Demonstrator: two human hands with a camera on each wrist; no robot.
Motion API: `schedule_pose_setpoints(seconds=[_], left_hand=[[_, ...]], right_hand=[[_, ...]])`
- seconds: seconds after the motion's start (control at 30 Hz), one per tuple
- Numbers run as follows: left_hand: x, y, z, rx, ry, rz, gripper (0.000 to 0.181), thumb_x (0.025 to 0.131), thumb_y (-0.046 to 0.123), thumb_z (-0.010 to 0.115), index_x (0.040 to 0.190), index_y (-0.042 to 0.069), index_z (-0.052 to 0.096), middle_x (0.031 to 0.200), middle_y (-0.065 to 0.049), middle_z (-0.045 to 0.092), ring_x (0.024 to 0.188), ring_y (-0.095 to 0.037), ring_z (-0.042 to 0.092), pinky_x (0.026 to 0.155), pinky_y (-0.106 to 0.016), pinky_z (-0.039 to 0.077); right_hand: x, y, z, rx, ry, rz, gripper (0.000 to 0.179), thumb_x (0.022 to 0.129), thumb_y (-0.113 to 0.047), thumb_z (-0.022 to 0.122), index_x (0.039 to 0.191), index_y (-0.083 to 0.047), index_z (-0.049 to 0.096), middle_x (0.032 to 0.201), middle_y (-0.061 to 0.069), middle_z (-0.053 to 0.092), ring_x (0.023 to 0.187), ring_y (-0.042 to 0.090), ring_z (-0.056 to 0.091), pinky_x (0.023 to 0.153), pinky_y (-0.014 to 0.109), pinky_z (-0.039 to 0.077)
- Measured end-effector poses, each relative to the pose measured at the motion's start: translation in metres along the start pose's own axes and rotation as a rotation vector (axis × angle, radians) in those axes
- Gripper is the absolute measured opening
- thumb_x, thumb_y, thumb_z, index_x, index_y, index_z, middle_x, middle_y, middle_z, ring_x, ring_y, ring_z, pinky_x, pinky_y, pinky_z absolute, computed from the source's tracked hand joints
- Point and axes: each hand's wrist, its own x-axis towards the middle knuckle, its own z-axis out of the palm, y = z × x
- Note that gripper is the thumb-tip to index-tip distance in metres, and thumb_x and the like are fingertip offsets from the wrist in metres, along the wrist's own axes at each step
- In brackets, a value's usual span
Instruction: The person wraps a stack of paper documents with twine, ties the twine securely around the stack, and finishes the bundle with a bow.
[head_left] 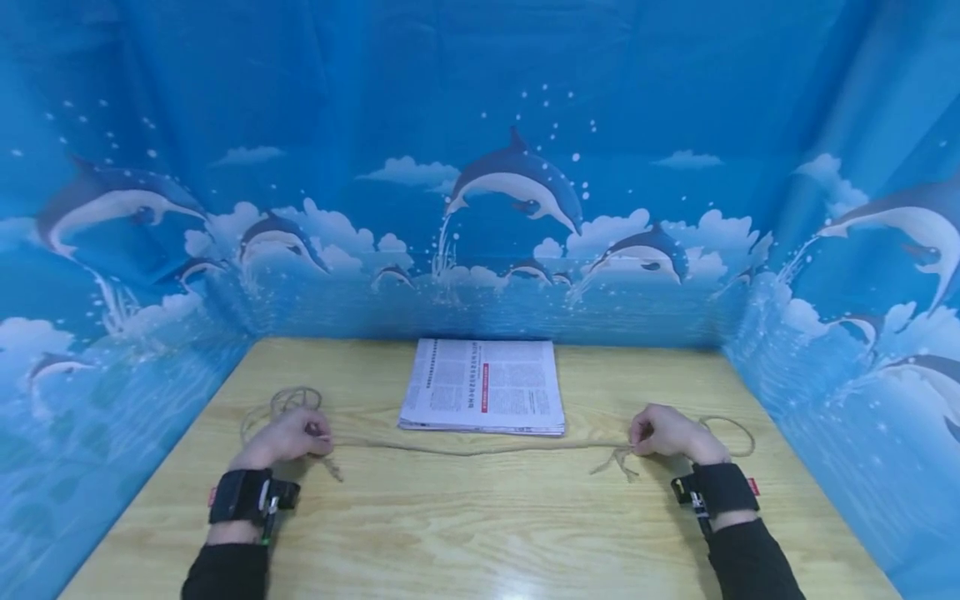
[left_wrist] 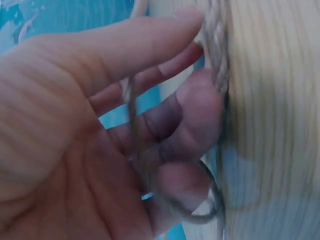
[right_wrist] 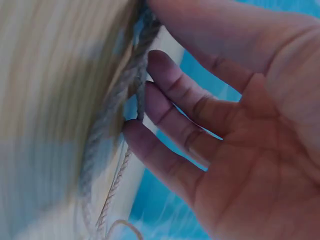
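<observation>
A thin tan braided rope (head_left: 465, 453) stretches sideways between two hands, sagging slightly close over the wooden table. Its left part is pinched by the left hand (head_left: 296, 435), with the thumb tip against the braid (left_wrist: 216, 50) in the left wrist view. A thinner loop hangs across that hand's curled fingers. The right hand (head_left: 667, 432) pinches the other end between thumb and index finger, its remaining fingers bent loosely beside the rope (right_wrist: 107, 110) in the right wrist view. Loose frayed ends (head_left: 621, 463) dangle by the right fingertips. Another short end (head_left: 332, 468) shows below the left hand.
Beyond the rope, a folded stack of newspapers (head_left: 487, 387) lies near the back edge of the wooden table (head_left: 465, 533). A coil of rope (head_left: 296, 397) rests behind the left hand, and a loop (head_left: 738, 429) lies beside the right wrist. Blue dolphin-print curtains (head_left: 480, 75) enclose three sides.
</observation>
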Motion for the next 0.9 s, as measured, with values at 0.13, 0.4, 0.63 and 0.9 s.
schedule_pose_setpoints(seconds=[0.13,0.4,0.63,0.9], left_hand=[[-0.007,-0.011,-0.011,0.014,0.015,-0.047,0.047,0.081,0.02,0.078,0.117,-0.007,0.063,0.104,-0.019,0.065,0.092,-0.029,0.06,0.077,-0.042,0.051],[-0.015,-0.038,-0.02,0.069,0.105,-0.189,0.075,0.083,-0.002,0.056,0.148,-0.013,0.021,0.15,-0.043,0.01,0.135,-0.063,0.014,0.106,-0.071,0.022],[-0.011,-0.023,-0.014,0.288,0.217,-0.149,0.049,0.093,0.006,0.055,0.14,-0.007,0.045,0.135,-0.037,0.048,0.12,-0.057,0.046,0.096,-0.067,0.039],[0.013,0.033,0.018,0.236,0.043,0.009,0.026,0.087,0.016,0.071,0.109,0.003,0.069,0.107,-0.017,0.066,0.098,-0.033,0.062,0.084,-0.049,0.05]], right_hand=[[-0.013,0.016,-0.007,-0.016,0.011,0.036,0.01,0.08,-0.004,0.076,0.077,-0.008,0.068,0.076,-0.002,0.064,0.068,0.011,0.051,0.064,0.027,0.043],[-0.019,0.023,-0.011,-0.012,0.018,0.026,0.009,0.08,-0.003,0.075,0.077,-0.008,0.067,0.076,-0.002,0.064,0.068,0.01,0.052,0.064,0.025,0.042],[-0.019,0.015,-0.01,-0.06,0.05,0.024,0.016,0.075,-0.002,0.076,0.088,-0.005,0.067,0.083,0.004,0.062,0.075,0.017,0.05,0.068,0.031,0.042],[-0.004,-0.011,0.003,-0.079,0.029,-0.12,0.03,0.075,-0.014,0.082,0.102,-0.006,0.07,0.094,0.008,0.061,0.083,0.019,0.052,0.071,0.029,0.042]])
